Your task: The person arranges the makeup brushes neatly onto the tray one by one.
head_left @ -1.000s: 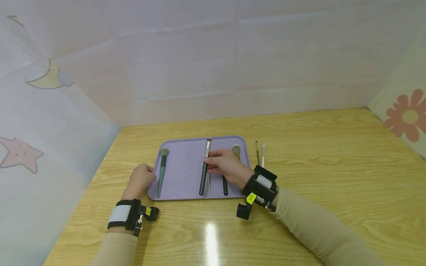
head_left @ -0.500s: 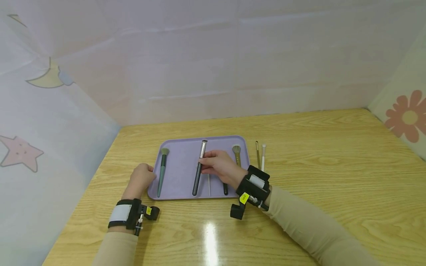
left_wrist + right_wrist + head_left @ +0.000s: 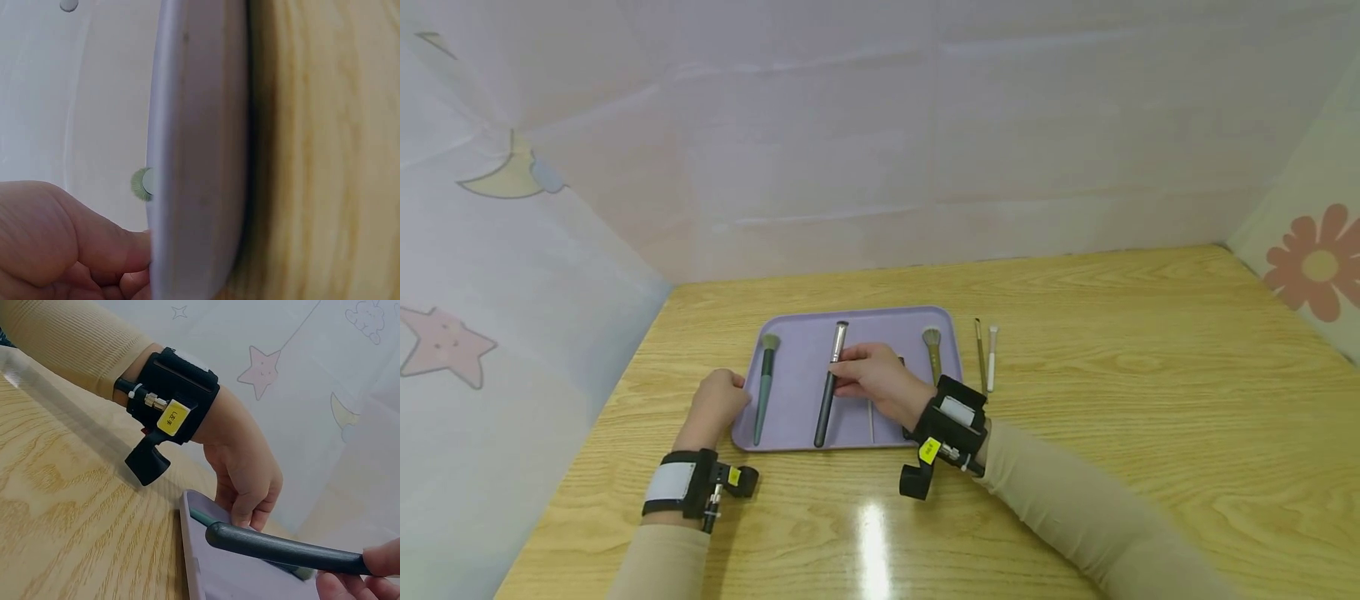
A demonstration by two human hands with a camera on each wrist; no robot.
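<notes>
My right hand [image 3: 880, 379] pinches a makeup brush [image 3: 825, 412] with a black handle and a silver ferrule, bristles pointing away from me, above the lilac tray [image 3: 801, 354]. The handle's rounded end shows large in the right wrist view, thumb and fingers [image 3: 384, 562] at its other end. At the tray's left edge, my left hand [image 3: 718, 398] grips the rim between thumb and curled fingers. A makeup brush with a green handle [image 3: 764, 387] lies along the tray's left side. An olive-handled brush [image 3: 933, 350] lies at the right, its lower part hidden by my right arm.
A thin pale handle [image 3: 871, 423] and a mostly covered dark handle lie in the tray under my right hand. Right of the tray, a slim brown brush [image 3: 981, 354] and a small white brush [image 3: 992, 358] rest on the wooden table [image 3: 1112, 358]. Walls stand behind and left.
My right hand has moved left over the tray with the black-handled makeup brush, toward the green one. My left hand has stayed at the tray's rim.
</notes>
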